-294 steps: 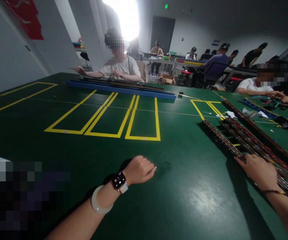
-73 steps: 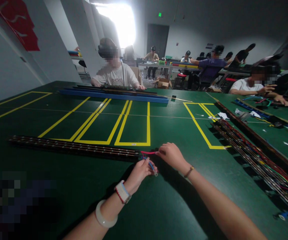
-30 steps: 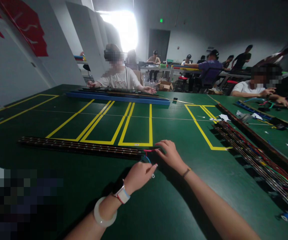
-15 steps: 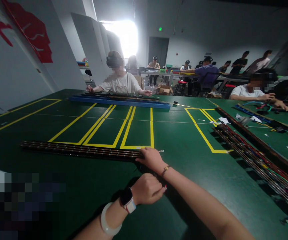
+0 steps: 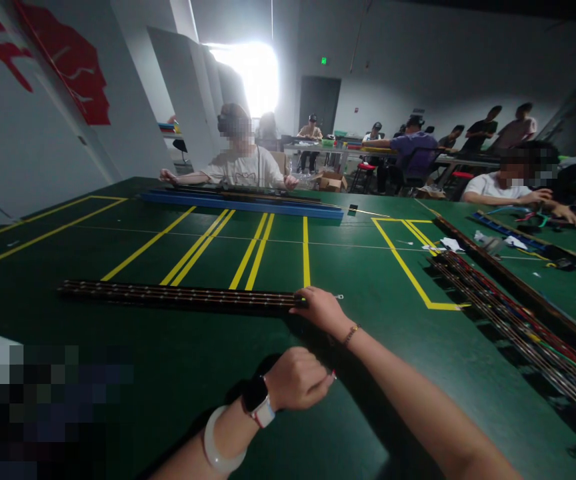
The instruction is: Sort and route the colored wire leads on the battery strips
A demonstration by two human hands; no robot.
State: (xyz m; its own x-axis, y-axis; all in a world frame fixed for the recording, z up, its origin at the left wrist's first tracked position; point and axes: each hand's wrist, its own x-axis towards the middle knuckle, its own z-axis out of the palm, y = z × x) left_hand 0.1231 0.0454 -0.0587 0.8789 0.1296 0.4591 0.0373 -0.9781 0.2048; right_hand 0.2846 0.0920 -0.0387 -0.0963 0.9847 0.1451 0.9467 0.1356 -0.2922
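Note:
A long dark strip (image 5: 183, 295) with brown lines and rows of shiny spots lies across the near part of the green table. My right hand (image 5: 321, 307), with a thin bracelet at its wrist, grips the strip's right end; a small metal tab (image 5: 339, 297) sticks out just past the fingers. Below it, apart from the strip, my left hand (image 5: 298, 378) is closed in a pinch, wearing a watch and a pale bangle. A tiny red and white bit shows at its fingertips, too small to name.
Yellow tape (image 5: 308, 253) marks lanes on the table (image 5: 218, 440). On the right lie bundled rods and coloured wires (image 5: 518, 327) beside a long dark rail (image 5: 508, 273). Across the table a person (image 5: 243, 163) sits behind a blue tray (image 5: 248, 205); another person (image 5: 508, 183) works at the right.
My right hand and the dark strip have shifted right and slightly away from me, now covering the near ends of the tape lanes. My left hand stays pinched in nearly the same place.

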